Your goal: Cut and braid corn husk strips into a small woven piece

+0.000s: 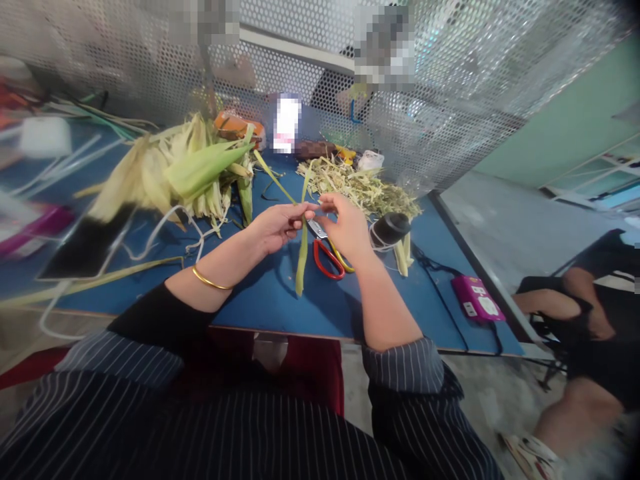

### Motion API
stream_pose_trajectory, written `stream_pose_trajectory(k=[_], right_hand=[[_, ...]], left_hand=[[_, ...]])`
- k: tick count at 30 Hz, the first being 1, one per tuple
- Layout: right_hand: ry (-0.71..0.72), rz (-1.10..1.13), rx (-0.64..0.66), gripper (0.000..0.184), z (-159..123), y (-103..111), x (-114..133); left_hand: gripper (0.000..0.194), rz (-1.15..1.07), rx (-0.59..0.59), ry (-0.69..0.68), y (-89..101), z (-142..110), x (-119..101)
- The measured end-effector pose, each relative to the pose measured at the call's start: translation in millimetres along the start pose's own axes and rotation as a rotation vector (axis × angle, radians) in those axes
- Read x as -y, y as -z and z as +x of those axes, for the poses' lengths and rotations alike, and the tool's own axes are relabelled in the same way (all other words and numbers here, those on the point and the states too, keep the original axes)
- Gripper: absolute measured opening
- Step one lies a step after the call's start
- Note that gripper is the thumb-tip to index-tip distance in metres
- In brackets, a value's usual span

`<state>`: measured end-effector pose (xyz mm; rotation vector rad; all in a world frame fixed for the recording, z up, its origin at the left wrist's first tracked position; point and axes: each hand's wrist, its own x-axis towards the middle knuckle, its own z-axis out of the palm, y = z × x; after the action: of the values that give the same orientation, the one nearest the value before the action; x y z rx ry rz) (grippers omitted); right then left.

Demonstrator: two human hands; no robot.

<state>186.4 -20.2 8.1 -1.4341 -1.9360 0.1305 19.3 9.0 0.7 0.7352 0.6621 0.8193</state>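
Observation:
My left hand (283, 227) is closed in a pinch on narrow green corn husk strips (302, 263). One end hangs down towards me and others stick up past the fingers. Close by, my right hand (347, 227) has its fingers curled, tips near those of my left hand; anything in them is too small to make out. Under my hands lie scissors (329, 260) with one red and one yellow handle, partly hidden by my right hand. A dark spool of thread (390, 230) is just right of that hand.
A big bundle of corn husks (170, 170) lies at the left, with shredded husk (360, 187) behind my hands. A phone (287, 123) stands at the back. Cables and a dark tablet-like slab (85, 247) lie left, a purple box (477, 299) right. Another person (595, 320) sits at right.

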Motion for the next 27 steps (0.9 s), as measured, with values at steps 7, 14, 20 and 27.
stream_pose_trajectory(k=[7,14,20,27], right_hand=[[0.492,-0.334,0.059,0.031,-6,3,17],[0.779,-0.480,-0.024,0.027,-15,-20,17],[0.770,-0.319,0.009,0.023,-15,-23,22],[-0.094,0.056,-0.175,0.033,-4,-7,5]], left_hand=[[0.015,-0.042,-0.173,-0.026,2.2,1,-7],[0.017,-0.019,-0.125,-0.019,-3.6,1,2],[0.015,0.033,-0.145,0.013,-2.4,1,-1],[0.029,0.062,-0.030,0.059,7.2,1,-10]])
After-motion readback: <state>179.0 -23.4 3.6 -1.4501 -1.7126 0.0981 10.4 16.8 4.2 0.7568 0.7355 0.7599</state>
